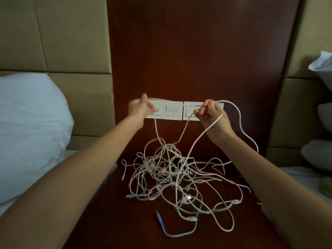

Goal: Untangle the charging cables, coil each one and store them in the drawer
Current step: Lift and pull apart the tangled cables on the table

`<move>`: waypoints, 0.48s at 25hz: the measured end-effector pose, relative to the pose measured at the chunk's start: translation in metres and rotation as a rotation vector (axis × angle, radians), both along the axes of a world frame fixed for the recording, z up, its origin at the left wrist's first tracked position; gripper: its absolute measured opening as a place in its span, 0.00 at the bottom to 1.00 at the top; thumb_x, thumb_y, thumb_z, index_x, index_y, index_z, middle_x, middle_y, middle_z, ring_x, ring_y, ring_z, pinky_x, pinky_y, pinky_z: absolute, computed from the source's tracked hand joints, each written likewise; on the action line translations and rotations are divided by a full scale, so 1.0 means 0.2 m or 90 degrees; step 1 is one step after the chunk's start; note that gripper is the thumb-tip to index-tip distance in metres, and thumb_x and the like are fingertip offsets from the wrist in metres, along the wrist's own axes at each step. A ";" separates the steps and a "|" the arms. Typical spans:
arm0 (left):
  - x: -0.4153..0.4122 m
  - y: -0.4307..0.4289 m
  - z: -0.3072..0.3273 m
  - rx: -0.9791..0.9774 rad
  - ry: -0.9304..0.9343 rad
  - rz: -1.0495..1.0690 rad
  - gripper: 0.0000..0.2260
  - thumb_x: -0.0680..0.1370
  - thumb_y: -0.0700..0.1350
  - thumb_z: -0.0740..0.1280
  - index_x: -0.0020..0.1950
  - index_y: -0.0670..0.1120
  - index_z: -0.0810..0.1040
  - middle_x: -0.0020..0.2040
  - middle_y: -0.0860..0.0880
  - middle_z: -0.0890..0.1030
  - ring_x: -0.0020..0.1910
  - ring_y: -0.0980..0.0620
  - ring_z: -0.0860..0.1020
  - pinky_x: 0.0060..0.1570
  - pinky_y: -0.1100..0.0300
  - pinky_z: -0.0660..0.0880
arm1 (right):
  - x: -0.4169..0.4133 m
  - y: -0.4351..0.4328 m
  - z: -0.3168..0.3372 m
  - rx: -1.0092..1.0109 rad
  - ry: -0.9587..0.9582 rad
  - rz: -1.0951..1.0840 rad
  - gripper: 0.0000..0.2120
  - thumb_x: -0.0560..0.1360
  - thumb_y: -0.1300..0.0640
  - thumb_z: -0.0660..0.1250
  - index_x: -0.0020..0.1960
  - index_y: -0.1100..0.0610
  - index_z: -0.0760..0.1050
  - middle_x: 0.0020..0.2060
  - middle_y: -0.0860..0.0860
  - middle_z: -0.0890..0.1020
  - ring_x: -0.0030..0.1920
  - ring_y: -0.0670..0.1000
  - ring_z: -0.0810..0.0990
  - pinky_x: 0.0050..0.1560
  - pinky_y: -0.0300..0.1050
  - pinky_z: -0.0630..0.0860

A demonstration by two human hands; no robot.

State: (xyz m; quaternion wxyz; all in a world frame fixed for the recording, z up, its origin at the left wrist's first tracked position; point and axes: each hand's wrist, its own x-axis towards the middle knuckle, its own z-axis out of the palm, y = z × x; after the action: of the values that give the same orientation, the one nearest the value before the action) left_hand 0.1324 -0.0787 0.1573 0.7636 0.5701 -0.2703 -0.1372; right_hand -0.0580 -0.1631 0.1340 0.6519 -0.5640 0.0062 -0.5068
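Head view looks down on a dark wooden nightstand [111, 212] between two beds, with both hands raised above its back edge, in front of a white switch panel [173, 110]. The tangle [172, 177] of pale charging cables lies on the middle of the nightstand top and spreads toward its right edge, well below both hands.

The left hand [139, 107] is blurred. Its fingers are curled and seem to pinch a thin strand [156, 128], which hangs straight down from the hand into the back of the tangle.

The right hand [212, 114] has its fingers curled round a white cable [239, 115]. One length arches out of the fist to the right and drops toward the nightstand's right edge. Another runs across the heel of the hand and falls leftward into the heap. A thinner line also rises from the tangle to the fingertips of this hand.

A blue lead [162, 225] lies apart from the heap, near the front edge. A white pillow [30, 126] rests on the bed at the left.
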 end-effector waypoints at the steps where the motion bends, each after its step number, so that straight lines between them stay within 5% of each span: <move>1: -0.04 0.01 0.08 -0.099 -0.011 -0.013 0.15 0.81 0.48 0.59 0.39 0.41 0.74 0.40 0.44 0.79 0.35 0.53 0.80 0.51 0.59 0.79 | -0.01 -0.01 0.01 -0.017 0.018 -0.023 0.13 0.83 0.60 0.50 0.44 0.59 0.70 0.25 0.46 0.75 0.33 0.45 0.79 0.45 0.39 0.77; 3: -0.12 0.03 0.20 -0.164 -0.103 -0.036 0.14 0.81 0.49 0.59 0.39 0.44 0.74 0.39 0.48 0.78 0.38 0.55 0.79 0.50 0.61 0.77 | 0.01 -0.01 -0.01 -0.063 0.142 -0.083 0.11 0.82 0.60 0.53 0.53 0.62 0.73 0.27 0.49 0.74 0.33 0.46 0.78 0.46 0.41 0.77; 7: -0.24 0.02 0.19 -0.035 -0.330 -0.081 0.13 0.81 0.47 0.61 0.37 0.45 0.76 0.38 0.50 0.79 0.41 0.54 0.80 0.50 0.59 0.75 | 0.15 0.06 -0.19 -0.096 0.446 -0.036 0.23 0.79 0.63 0.61 0.71 0.67 0.60 0.33 0.54 0.72 0.32 0.49 0.74 0.37 0.38 0.76; 10: -0.30 0.07 0.18 -0.062 -0.337 -0.198 0.09 0.79 0.42 0.64 0.40 0.43 0.78 0.40 0.49 0.81 0.40 0.55 0.81 0.50 0.61 0.77 | 0.26 0.12 -0.23 -0.149 0.532 0.021 0.21 0.79 0.61 0.62 0.70 0.65 0.64 0.34 0.53 0.73 0.34 0.49 0.75 0.39 0.37 0.75; 12: -0.30 0.11 0.13 -0.052 -0.351 -0.248 0.04 0.78 0.41 0.66 0.44 0.43 0.79 0.43 0.48 0.82 0.44 0.55 0.82 0.53 0.60 0.77 | 0.30 0.15 -0.22 -0.207 0.551 0.013 0.10 0.80 0.61 0.59 0.55 0.66 0.75 0.31 0.52 0.71 0.33 0.48 0.73 0.38 0.37 0.74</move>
State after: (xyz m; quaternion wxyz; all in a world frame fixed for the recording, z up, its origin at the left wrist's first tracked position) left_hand 0.0715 -0.0560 0.1825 0.6437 0.4923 -0.5754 -0.1101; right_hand 0.0022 -0.1340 0.0898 0.4973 -0.8187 0.1927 -0.2127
